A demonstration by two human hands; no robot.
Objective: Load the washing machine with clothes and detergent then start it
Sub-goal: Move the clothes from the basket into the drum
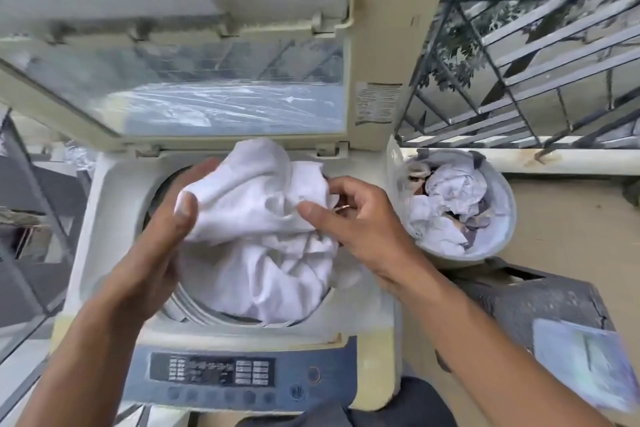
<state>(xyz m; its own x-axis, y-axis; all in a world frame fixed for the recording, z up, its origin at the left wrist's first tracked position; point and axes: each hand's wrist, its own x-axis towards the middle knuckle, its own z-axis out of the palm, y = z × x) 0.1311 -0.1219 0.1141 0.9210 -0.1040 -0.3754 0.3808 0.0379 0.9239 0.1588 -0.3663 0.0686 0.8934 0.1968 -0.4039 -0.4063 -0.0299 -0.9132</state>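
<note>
the washing machine point(221, 333) stands with its lid point(194, 87) up. a white garment point(263, 215) hangs bunched right over the drum mouth, straight below both grips. left hand point(162, 218) clutches one edge, right hand point(349, 215) pinches the other. more laundry waits in the bucket point(498, 239), nearer the right hand.

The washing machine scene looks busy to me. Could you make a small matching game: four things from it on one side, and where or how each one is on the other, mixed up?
Things:
1. white cloth
2. lid
3. bucket
4. control panel

States:
A. raised open behind the drum
B. to the right of the machine, holding crumpled laundry
C. on the machine's near edge, untouched
D. gripped by the left hand and right hand above the drum

Pairs: 1-D, 2-A, 3-B, 4-C
</note>
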